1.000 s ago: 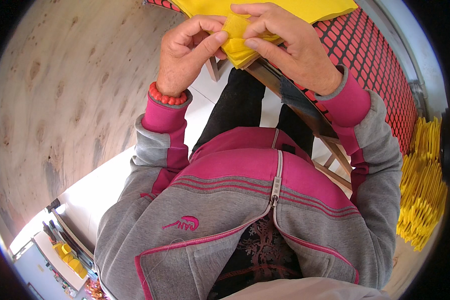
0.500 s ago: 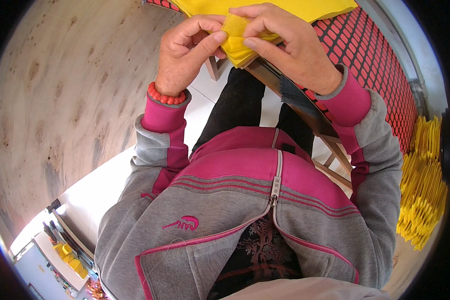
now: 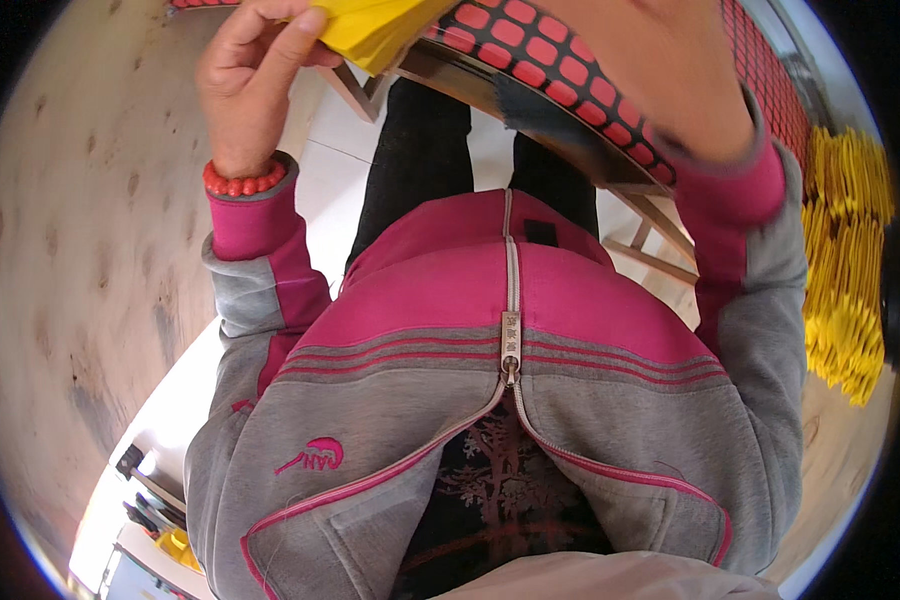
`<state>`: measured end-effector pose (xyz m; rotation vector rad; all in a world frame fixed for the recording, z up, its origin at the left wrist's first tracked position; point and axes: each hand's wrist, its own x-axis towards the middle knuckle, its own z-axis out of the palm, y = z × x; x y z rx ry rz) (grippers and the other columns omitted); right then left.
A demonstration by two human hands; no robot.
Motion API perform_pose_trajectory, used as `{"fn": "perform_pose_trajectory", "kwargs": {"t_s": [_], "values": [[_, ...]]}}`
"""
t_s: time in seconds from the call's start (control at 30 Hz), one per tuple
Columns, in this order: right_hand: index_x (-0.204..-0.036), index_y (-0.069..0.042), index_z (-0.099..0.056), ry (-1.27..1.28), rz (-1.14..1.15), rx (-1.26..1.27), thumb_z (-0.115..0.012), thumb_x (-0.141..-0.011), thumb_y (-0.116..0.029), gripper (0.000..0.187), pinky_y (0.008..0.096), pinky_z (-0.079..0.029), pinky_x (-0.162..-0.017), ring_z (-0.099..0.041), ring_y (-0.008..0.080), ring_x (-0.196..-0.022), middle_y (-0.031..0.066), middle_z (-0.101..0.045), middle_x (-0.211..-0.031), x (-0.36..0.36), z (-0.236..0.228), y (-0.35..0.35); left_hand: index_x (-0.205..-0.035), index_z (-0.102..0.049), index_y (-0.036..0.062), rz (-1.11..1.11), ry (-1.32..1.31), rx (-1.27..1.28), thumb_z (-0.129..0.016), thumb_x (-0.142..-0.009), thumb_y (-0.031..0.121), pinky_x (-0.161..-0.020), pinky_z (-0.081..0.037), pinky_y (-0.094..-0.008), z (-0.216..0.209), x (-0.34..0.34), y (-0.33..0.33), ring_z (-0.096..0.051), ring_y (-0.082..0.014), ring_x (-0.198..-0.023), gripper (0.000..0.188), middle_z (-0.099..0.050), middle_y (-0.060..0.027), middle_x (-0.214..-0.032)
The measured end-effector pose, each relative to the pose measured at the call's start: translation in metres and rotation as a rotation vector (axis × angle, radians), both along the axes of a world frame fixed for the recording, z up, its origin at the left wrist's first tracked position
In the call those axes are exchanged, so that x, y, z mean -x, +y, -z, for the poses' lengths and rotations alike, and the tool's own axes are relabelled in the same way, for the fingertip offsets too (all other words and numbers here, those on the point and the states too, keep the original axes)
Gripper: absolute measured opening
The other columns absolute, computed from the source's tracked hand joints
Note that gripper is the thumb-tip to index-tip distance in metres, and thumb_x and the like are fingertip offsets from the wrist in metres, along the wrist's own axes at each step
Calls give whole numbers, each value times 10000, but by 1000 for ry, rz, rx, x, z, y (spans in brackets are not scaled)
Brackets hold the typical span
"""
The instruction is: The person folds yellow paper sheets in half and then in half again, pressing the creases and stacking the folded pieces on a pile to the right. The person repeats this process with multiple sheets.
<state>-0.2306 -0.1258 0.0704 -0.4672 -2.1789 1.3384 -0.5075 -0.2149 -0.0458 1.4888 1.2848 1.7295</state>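
My left hand [image 3: 255,80], with a red bead bracelet at its wrist, is closed on the corner of a folded stack of thin yellow sheets [image 3: 375,35] at the top edge. Thumb and fingers pinch its left side, and the stack fans out to the right in pleats. To the right of it, my right hand [image 3: 660,65] reaches up over the red and black patterned table cover [image 3: 520,45]. Its fingers lie beyond the top edge and the hand is smeared by motion, so whether it holds anything is hidden.
A pale wooden board [image 3: 90,230] fills the left side. Several folded yellow bundles [image 3: 850,260] hang or stack at the far right. Below the cover's edge are a dark cloth [image 3: 545,115] and wooden legs [image 3: 660,230]. Small yellow items [image 3: 178,547] lie at lower left.
My hands have parted: the left has moved left with the yellow stack, while the right has let go of the stack and risen at the upper right. The view has shifted.
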Motion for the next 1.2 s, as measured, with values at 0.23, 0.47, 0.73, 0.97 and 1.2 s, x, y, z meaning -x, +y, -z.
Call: {"fn": "perform_pose_trajectory", "kwargs": {"t_s": [0.23,0.47,0.73,0.97,1.2], "values": [[-1033,-29,-645,-286,-90,-379,-698,-920,-125,157,389,-555,-821,-676,310,-947,112,-669,-1024,-64,115,-60,-1125,-684,-25,-100,21,-34,-652,-993,53,-718,-577,-293,-2,4,-3,-686,-157,-812,157,-719,-97,-1078],[-1139,-43,-677,-647,329,-647,-748,-881,-143,285,400,-533,-914,-661,318,-1072,93,-660,-1202,-76,188,-40,-1134,-689,-3,134,-75,-36,-653,-999,31,-715,-601,-249,-32,-6,-11,-698,-119,-882,144,-712,-86,-1156],[-1036,-6,-606,-747,348,-740,-690,-917,-123,187,457,-496,-816,-635,382,-964,162,-644,-1003,-63,173,-36,-1103,-686,-3,119,-111,-63,-640,-1001,30,-718,-607,-251,-58,-3,-22,-698,-123,-905,117,-709,-114,-1205],[-998,-62,-645,-251,110,-793,-787,-787,-100,258,393,-559,-830,-690,297,-962,93,-695,-1132,-42,59,-86,-1116,-667,-24,79,-156,-28,-637,-1013,70,-672,-592,-248,-54,-12,-24,-695,-123,-807,143,-718,-120,-1105],[-965,-37,-668,65,92,-941,-785,-813,-72,195,372,-567,-866,-702,324,-1028,140,-712,-1197,26,-25,-29,-1125,-647,-20,49,-193,-90,-638,-1020,85,-601,-568,-232,-49,-11,-22,-681,-112,-662,150,-709,-75,-894]]}}
